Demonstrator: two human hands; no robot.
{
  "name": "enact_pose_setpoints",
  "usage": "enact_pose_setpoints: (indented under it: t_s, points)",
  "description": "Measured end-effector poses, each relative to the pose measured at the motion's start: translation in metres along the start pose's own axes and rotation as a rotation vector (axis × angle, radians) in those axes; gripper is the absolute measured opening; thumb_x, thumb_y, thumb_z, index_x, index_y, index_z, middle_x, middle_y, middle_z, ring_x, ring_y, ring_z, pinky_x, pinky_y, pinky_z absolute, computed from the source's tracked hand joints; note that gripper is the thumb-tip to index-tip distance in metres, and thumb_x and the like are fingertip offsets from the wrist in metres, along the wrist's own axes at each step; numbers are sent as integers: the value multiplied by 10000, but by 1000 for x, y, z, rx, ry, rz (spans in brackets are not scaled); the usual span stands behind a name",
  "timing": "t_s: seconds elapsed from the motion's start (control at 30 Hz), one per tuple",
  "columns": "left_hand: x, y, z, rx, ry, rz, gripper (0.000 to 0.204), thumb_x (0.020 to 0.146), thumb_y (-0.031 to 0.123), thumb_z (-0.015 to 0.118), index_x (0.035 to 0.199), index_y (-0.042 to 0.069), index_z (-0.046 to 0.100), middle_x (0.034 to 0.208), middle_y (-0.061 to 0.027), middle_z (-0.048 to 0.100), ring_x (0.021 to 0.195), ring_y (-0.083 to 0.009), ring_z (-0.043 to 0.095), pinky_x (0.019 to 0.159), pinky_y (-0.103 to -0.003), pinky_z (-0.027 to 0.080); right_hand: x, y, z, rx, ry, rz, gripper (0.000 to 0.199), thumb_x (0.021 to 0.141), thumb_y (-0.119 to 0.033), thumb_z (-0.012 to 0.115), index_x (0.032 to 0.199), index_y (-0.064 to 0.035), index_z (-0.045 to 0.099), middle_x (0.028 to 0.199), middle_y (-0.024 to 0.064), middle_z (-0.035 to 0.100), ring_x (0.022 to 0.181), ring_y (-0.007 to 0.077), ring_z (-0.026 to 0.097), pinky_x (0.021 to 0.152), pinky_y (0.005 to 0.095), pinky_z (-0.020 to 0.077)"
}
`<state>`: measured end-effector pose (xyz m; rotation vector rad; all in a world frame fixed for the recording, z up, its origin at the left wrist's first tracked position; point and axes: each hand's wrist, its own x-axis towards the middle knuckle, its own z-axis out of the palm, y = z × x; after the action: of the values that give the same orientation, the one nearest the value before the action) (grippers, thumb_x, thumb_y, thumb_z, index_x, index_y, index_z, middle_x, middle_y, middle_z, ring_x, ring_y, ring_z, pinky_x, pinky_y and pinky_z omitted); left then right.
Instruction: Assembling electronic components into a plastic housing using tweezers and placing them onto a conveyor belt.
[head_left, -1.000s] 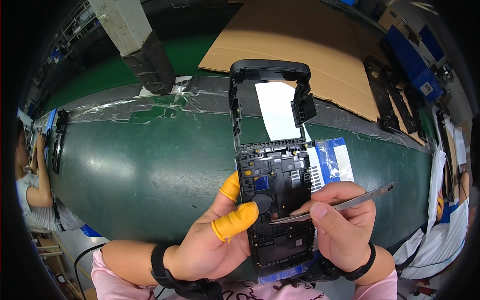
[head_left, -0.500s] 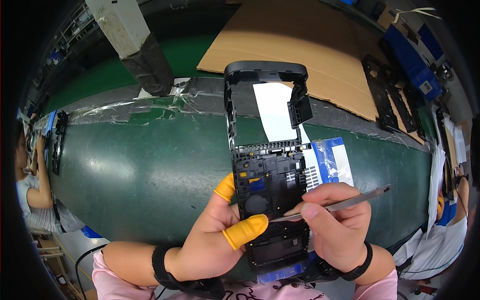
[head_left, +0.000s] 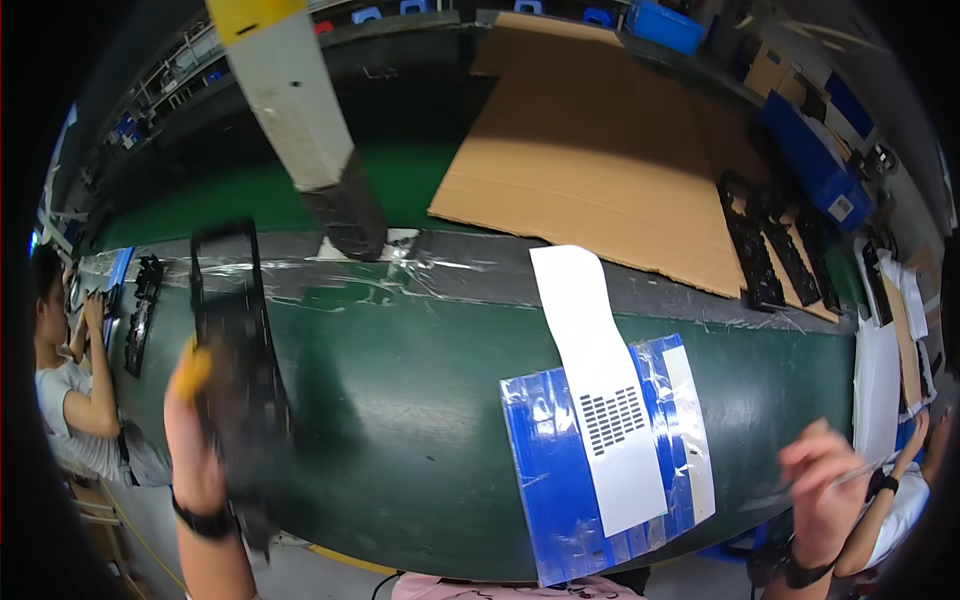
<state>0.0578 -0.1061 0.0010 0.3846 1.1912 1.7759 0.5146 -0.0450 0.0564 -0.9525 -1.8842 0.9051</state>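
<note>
My left hand (head_left: 192, 430), with yellow finger cots, grips a long black plastic device frame (head_left: 238, 365) and holds it out at the left over the green conveyor belt (head_left: 420, 420); the frame is motion-blurred. My right hand (head_left: 822, 490) is at the lower right, pinching thin metal tweezers (head_left: 850, 475). Between the hands a white paper strip with a grid of small dark pieces (head_left: 600, 385) lies on a blue plastic sheet (head_left: 560, 470) on the belt.
A brown cardboard sheet (head_left: 600, 150) lies beyond the belt, with black frames (head_left: 775, 245) along its right edge. Blue bins (head_left: 820, 160) stand at the far right. Another person (head_left: 70, 400) works at the left near more black parts (head_left: 140, 310). A white post (head_left: 300, 120) stands at the back.
The black frame was held in front of me with both hands, tweezers on it. Now my left hand has swung it far left and my right hand has pulled away to the right.
</note>
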Motion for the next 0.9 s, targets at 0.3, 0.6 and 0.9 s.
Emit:
enact_pose_setpoints:
  t_s: [0.3, 0.6, 0.9]
  points:
    - [262, 20, -39, 363, 75, 287, 333, 866, 149, 371, 1192, 89, 389, 1165, -76, 477, 1053, -175, 458, 895, -342, 333, -145, 40, -29, 367, -789, 1083, 191, 832, -57, 501, 960, 49, 594, 944, 100, 618, 886, 177, 568, 812, 272, 419]
    - [236, 1, -33, 195, -360, 55, 353, 866, 218, 371, 1168, 52, 445, 1087, -92, 530, 1000, -193, 497, 909, -342, 347, -470, 153, 93, 531, 404, 1952, 178, 741, -141, 562, 860, -10, 584, 638, 70, 577, 487, 149, 518, 398, 255, 385]
    - [234, -4, -70, 2, -428, -2, 310, 866, 176, 435, 1126, 18, 493, 1065, -83, 546, 981, -149, 502, 884, -281, 377, -452, 149, 156, 498, 593, 1869, 165, 748, -136, 552, 847, -6, 578, 642, 79, 579, 464, 148, 502, 400, 257, 389]
